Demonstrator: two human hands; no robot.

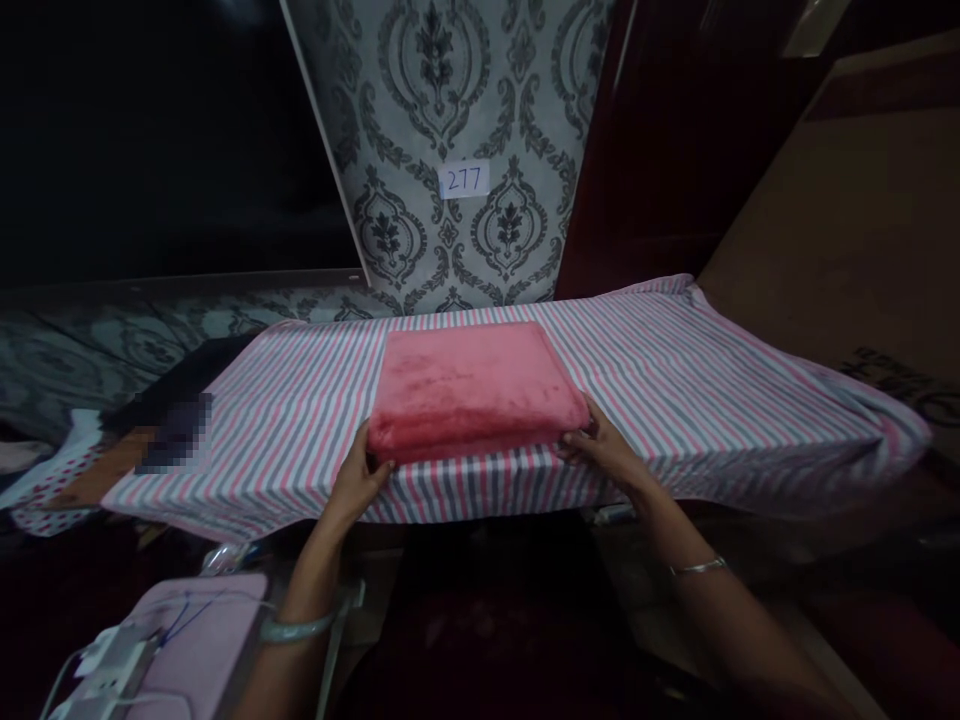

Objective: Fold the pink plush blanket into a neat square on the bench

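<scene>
A folded pink plush cloth [472, 385] lies flat on a table covered with a pink, grey and white striped sheet [675, 370]. My left hand [360, 478] grips the cloth's near left corner, fingers curled round its edge. My right hand [600, 447] holds the near right corner, fingers pressed against the folded edge. Both hands sit at the table's front edge.
A patterned grey wall panel with a label reading 277 [464, 180] stands behind the table. A pale pink object with white cables [187, 640] sits at lower left. Dotted fabric [52, 480] lies at the far left. A brown panel [862, 230] rises at right.
</scene>
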